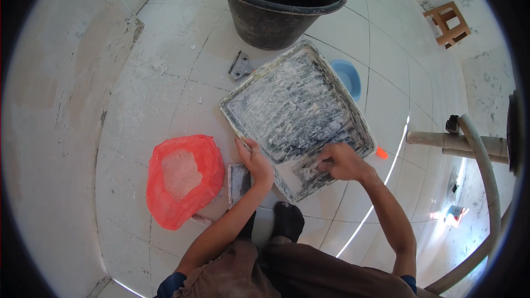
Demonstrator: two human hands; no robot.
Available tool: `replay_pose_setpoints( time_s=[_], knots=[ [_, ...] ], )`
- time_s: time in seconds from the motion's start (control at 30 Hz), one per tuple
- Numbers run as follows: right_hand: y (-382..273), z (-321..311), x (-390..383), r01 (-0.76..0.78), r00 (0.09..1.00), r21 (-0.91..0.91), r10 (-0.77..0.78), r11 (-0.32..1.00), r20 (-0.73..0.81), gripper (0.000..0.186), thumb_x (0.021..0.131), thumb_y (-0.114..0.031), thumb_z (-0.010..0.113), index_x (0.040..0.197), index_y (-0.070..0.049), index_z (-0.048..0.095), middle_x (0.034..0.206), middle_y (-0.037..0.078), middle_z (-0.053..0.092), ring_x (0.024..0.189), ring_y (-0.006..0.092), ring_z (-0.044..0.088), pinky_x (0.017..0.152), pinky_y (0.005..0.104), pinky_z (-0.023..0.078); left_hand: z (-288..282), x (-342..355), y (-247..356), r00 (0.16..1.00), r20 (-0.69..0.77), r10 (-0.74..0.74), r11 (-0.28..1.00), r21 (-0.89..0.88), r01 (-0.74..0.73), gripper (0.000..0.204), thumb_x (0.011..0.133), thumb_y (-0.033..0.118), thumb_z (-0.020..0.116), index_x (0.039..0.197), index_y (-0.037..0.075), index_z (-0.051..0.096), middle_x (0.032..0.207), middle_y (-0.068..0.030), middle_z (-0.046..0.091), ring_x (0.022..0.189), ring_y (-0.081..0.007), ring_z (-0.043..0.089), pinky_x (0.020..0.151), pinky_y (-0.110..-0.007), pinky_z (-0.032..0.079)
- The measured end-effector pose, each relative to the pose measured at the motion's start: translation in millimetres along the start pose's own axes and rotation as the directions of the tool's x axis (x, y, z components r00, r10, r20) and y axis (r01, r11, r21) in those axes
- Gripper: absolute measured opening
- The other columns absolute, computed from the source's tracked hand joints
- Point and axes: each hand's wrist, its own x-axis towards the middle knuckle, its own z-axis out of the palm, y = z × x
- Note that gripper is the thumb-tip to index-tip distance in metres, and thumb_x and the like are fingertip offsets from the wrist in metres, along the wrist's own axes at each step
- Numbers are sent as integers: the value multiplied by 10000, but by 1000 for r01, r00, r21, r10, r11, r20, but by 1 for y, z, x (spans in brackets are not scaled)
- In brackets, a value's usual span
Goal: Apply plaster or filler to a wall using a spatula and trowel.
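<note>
A paint tray, caked with whitish, streaky residue, lies tilted diagonally in front of me. My left hand grips its left rim near the lower corner. My right hand is inside the tray's lower right part, fingers curled over pale paste; what they hold, if anything, is hidden. Left of the tray sits an open red plastic bag of pale powder. A flat grey, coated tool lies by my left wrist. A grey metal piece lies beside the tray's upper left, and an orange handle pokes out at right.
A black bucket stands behind the tray, with a blue bowl partly beside it. A brown stool is at back right. Poles and a curved pipe are at right, a wall at left. My foot is below the tray.
</note>
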Motion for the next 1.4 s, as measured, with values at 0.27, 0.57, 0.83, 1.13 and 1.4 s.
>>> replay_pose_setpoints(
  time_s=[0.27,0.57,0.83,1.13,1.4],
  knots=[
    [4,3,1,-8,999,4,8,1000,33,182,773,-77,726,946,-43,773,935,178,701,910,376,671,814,433,517,3,-1,2,999,-18,42,999,19,-41,391,1045,48,439,1409,-84,389,1196,-110,488,1085,-172,444,1046,-270,334],
    [-3,-4,5,-32,999,31,32,999,29,178,769,-56,732,940,-51,780,913,170,699,909,374,666,823,439,505,2,0,6,999,-38,-9,999,-42,7,460,1012,25,462,1448,-86,364,1211,-88,481,1093,-156,446,1073,-271,311],
    [0,-10,2,-60,998,33,60,998,-6,162,761,-51,748,918,-57,785,923,161,693,914,357,666,817,433,505,2,0,6,1000,-1,-8,1000,13,8,513,1034,44,459,1503,-85,297,1280,-117,464,1140,-164,448,1092,-280,315],
    [-22,-41,-15,-56,995,-44,53,997,-82,179,745,-30,739,910,-83,784,880,150,659,900,359,649,799,446,507,5,-1,10,998,-60,-19,998,-54,16,490,994,-6,468,1463,-95,359,1194,-81,487,1086,-156,443,1063,-264,306],
    [-15,-10,-13,-40,998,-27,39,999,-48,137,787,-79,711,902,-89,785,906,158,652,927,361,648,818,453,507,1,0,4,1000,-1,25,999,32,-25,447,1054,75,450,1454,-100,355,1288,-163,510,1157,-195,457,1090,-295,317]
  ],
)
